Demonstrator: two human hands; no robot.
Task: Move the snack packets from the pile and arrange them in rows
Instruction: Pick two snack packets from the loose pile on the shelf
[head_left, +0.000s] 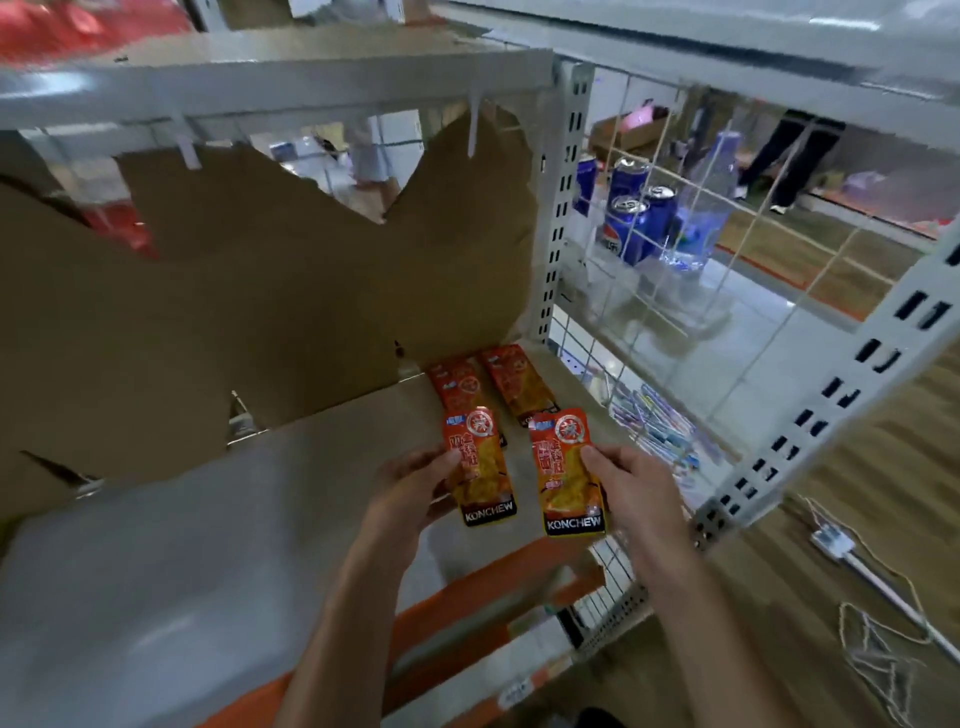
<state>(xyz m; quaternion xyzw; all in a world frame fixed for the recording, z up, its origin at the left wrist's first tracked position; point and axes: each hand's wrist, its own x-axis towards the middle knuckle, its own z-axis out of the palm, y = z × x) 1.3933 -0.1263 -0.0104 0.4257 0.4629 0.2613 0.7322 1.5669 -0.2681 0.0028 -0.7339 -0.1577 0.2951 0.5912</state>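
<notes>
Your left hand (415, 480) and right hand (626, 486) are each pinching one snack packet, left packet (480, 467) and right packet (569, 475), at frame centre, below two shelved packets (485, 382).

The left hand (415, 480) pinches an orange snack packet (480, 467) by its left edge; the right hand (626, 480) pinches a second packet (569, 475) by its right edge. Both packets hang side by side above the shelf (332, 467). Just beyond each grip, two more packets (488, 384) lie flat together against the torn cardboard (260, 291).
</notes>
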